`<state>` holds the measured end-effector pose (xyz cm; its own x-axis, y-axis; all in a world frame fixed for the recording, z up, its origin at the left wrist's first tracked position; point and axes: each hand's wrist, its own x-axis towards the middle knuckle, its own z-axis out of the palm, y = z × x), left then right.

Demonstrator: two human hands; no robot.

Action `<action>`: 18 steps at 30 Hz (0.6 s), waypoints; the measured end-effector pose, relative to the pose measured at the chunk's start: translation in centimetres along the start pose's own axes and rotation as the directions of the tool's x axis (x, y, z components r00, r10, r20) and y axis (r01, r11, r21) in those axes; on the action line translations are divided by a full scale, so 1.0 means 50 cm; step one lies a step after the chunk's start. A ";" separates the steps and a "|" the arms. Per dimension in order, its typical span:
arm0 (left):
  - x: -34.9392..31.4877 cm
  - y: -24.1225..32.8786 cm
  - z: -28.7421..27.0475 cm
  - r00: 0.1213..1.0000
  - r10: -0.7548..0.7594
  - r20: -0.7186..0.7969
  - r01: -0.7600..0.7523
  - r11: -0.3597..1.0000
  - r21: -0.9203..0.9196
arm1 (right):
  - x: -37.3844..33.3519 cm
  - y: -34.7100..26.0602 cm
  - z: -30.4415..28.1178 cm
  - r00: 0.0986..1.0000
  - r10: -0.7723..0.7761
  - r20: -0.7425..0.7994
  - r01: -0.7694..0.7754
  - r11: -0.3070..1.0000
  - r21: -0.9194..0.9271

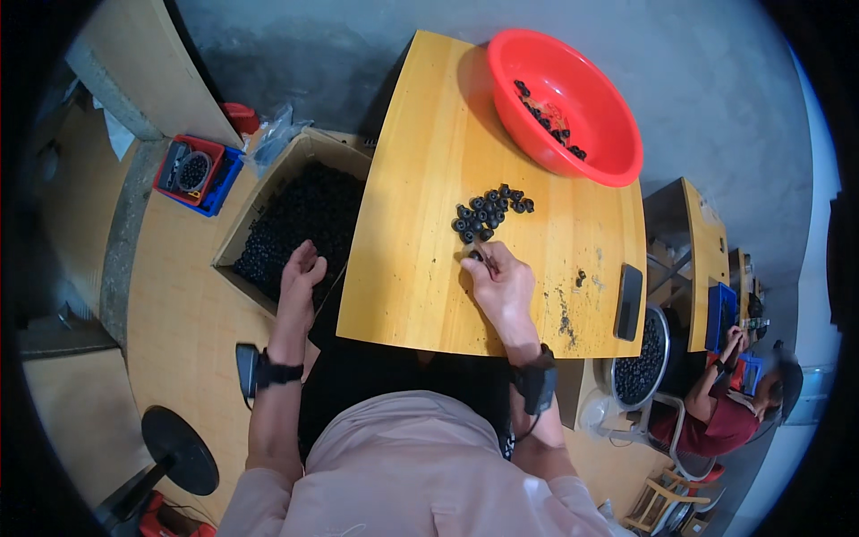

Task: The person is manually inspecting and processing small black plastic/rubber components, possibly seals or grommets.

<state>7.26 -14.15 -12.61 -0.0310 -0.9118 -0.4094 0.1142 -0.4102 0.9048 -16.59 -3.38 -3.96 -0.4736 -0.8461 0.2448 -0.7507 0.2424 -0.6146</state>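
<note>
On the wooden table my right hand (506,288) is closed, with thumb and fingertips pinching a small round black part (474,256). A thin dark thing also shows at those fingertips, too small to name. Just beyond lies a loose cluster of similar black ring-shaped parts (479,215). My left hand (300,277) hangs over the near right side of a cardboard box (234,279), left of the table. Its fingers are loosely bent and apart, with nothing visible in them. Many small black parts (309,210) fill that box.
A red basin (617,134) with some black parts stands at the table's far right corner. A black phone (629,302) lies near the right edge. Beyond it are a metal bowl (663,340) of black parts and a seated person (716,407). Red and blue trays (217,192) stand far left.
</note>
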 end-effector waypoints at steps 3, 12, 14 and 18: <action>-0.081 0.077 0.015 0.945 0.321 0.056 -0.315 0.944 -0.095 | -0.034 -0.033 -0.039 0.971 0.106 0.216 -0.223 0.732 0.644; -0.271 0.123 0.142 0.513 0.113 0.851 0.389 0.853 -0.348 | -0.124 -0.112 -0.103 0.972 -0.223 0.077 0.097 0.676 0.730; -0.280 0.119 0.147 0.475 0.079 0.877 0.426 0.851 -0.308 | -0.140 -0.105 -0.118 0.966 -0.254 0.035 0.181 0.772 0.609; -0.290 0.104 0.147 0.336 0.021 0.942 0.516 0.832 -0.203 | -0.155 -0.107 -0.149 0.963 -0.266 0.053 0.179 0.770 0.612</action>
<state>1.02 -3.21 -1.12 -0.9430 -0.3326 -0.0086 0.2803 -0.8081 0.5181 -12.32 5.43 3.02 -0.2318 -0.9039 0.3595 -0.3814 -0.2555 -0.8884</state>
